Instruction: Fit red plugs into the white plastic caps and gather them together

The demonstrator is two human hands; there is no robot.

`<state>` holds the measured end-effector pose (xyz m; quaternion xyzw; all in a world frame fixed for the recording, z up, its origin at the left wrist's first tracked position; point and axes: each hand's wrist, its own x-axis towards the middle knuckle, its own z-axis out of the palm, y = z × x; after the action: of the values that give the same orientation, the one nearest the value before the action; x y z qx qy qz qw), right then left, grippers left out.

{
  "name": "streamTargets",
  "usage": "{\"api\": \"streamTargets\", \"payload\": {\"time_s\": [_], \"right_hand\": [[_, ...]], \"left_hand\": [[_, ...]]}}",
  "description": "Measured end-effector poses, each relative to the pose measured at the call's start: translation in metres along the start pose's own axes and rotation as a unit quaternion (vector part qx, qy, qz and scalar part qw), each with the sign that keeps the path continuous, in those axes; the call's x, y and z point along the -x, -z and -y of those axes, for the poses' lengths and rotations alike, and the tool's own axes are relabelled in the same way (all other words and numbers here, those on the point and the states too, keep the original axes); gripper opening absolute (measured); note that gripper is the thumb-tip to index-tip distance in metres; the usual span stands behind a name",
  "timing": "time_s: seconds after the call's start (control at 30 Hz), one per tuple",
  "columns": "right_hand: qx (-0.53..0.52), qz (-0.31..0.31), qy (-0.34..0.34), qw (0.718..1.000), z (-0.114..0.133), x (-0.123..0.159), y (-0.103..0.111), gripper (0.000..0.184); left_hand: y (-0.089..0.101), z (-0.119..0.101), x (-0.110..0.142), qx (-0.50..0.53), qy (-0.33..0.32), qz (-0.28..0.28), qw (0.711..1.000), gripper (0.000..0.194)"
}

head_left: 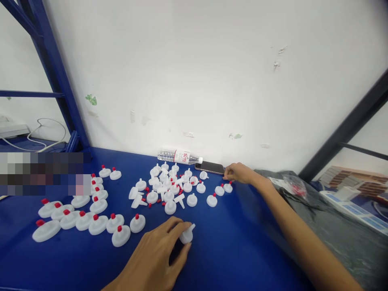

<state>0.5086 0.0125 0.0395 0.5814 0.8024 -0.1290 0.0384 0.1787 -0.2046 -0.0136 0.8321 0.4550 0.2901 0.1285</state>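
My left hand [163, 250] is closed around the edge of a white plastic nozzle cap [186, 235], between thumb and fingers, its bare spout tilted up to the right. Farther back, my right hand [238, 173] has its fingers pinched together at the end of a black phone [210, 167]; what they hold, if anything, is hidden. Right below those fingers sits a white nozzle cap with a red tip [228, 187]. A loose pile of white nozzle caps [170, 207], mostly without tips, lies mid-table with small red tips [163, 204] scattered among them.
Several red-tipped nozzle caps [98, 224] stand in rows on the left of the blue table [230, 250]. A water bottle [182, 157] lies along the wall. Dark grey plastic sheeting [330, 234] covers the right side, with a clear bag [295, 188] on it. Blue posts [57, 68] rise at the left.
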Motion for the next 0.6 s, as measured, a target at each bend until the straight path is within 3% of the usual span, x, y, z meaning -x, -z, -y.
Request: {"api": "streamTargets", "payload": {"time_s": [0.43, 0.6], "right_hand": [[-0.010, -0.009, 0.003, 1.000, -0.004, -0.003, -0.005, 0.025], [-0.010, -0.083, 0.011, 0.996, 0.007, 0.003, -0.003, 0.015]], "left_hand": [[0.005, -0.003, 0.001, 0.022, 0.006, 0.025, 0.999, 0.031], [0.004, -0.002, 0.001, 0.028, -0.002, 0.013, 1.000, 0.031]]}}
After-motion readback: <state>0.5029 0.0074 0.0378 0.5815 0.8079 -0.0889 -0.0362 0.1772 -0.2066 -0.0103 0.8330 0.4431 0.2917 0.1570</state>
